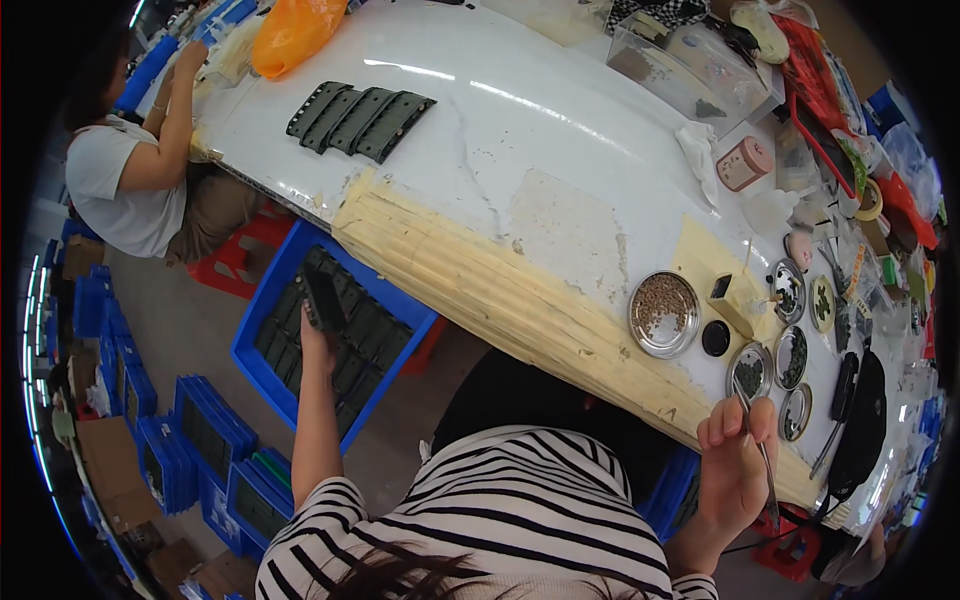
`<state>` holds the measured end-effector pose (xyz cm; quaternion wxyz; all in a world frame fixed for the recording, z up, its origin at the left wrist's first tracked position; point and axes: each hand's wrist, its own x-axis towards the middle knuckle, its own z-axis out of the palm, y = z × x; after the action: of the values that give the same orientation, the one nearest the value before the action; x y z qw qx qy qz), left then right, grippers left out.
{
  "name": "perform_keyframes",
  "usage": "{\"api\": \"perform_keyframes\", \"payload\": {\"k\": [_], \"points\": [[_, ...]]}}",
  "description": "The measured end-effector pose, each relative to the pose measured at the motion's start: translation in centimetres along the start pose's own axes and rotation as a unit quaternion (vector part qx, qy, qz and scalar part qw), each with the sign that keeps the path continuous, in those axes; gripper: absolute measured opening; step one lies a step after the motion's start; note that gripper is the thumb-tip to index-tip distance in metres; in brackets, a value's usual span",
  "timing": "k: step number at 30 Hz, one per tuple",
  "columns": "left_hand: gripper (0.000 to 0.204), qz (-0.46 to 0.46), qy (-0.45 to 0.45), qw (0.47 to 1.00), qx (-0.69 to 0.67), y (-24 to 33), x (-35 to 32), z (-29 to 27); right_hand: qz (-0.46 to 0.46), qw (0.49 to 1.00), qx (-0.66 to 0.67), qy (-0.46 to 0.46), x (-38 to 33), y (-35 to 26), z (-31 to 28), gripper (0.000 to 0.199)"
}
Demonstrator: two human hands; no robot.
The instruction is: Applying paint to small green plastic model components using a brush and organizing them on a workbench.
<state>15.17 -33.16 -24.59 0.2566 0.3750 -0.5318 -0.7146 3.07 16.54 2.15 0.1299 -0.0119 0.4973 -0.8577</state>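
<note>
A dark green, oblong, flat-sided part (323,298) is gripped near its lower end by the left hand's (316,335) fingers, above a blue bin (392,375) of similar pieces. The right hand's (738,465) fingers pinch metal tweezers (768,470), tips at a round dish (750,370) of green bits; contact is unclear. The counter's (480,140) near edge wears yellowish tape (480,270); a broad white stretch separates a row of dark pieces (360,118) from the dishes.

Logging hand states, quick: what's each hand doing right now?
Left hand: closed, holding a dark rectangular part over the blue bin.
Right hand: closed, holding metal tweezers.
</note>
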Motion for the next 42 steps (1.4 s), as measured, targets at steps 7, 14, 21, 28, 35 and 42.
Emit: {"api": "perform_keyframes", "payload": {"k": [7,14,21,28,35,42], "points": [[0.047,0.144,-0.085,0.984,-0.061,13.3,-2.3,4.6,0.004,1.0,0.001,-0.021,0.4,0.0,0.1,0.027],[0.047,0.203,-0.327,0.923,-0.023,22.0,-0.6,25.0,-0.009,0.999,0.022,-0.025,-0.7,-0.5,-0.2,0.027],[0.087,0.171,-0.367,0.865,0.296,20.3,-0.4,40.5,-0.012,1.0,0.026,-0.005,-1.8,-0.5,-1.1,0.025],[0.106,0.408,-0.217,0.647,0.607,16.9,-1.8,45.3,-0.005,0.999,0.044,-0.012,-1.7,0.0,-1.0,0.025],[0.099,0.441,-0.227,0.651,0.575,17.5,-2.9,42.4,-0.005,0.999,0.047,-0.011,-1.7,0.3,-1.4,0.026],[0.027,0.655,0.113,0.702,0.256,16.7,-2.9,20.1,-0.028,1.0,0.01,-0.009,-1.6,0.1,-2.1,0.028]]}}
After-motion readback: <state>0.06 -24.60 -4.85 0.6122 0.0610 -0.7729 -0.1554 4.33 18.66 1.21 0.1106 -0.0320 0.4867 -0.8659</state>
